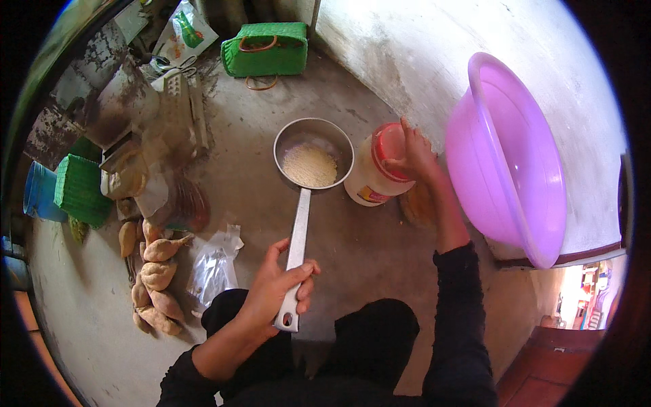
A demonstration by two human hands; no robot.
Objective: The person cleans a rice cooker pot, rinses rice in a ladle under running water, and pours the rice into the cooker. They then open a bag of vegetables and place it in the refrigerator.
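Observation:
My left hand (277, 290) grips the long grey handle (300, 224) of a metal saucepan (313, 133). Pale grains (310, 167), which look like rice, lie in the bottom of the pan. Just right of the pan stands a translucent plastic jar (360, 175) with a printed label. My right hand (418, 155) is on its red lid (390, 142), thumb on the near side and fingers over the far right edge. Whether the lid is screwed tight cannot be seen.
A large purple basin (463, 152) leans against the wall at right. Sweet potatoes (158, 274) and a clear plastic bag (216, 264) lie at left. Behind are a green woven basket (264, 51), scissors (185, 66) and a grater (175, 96). A blue bucket (40, 191) stands far left.

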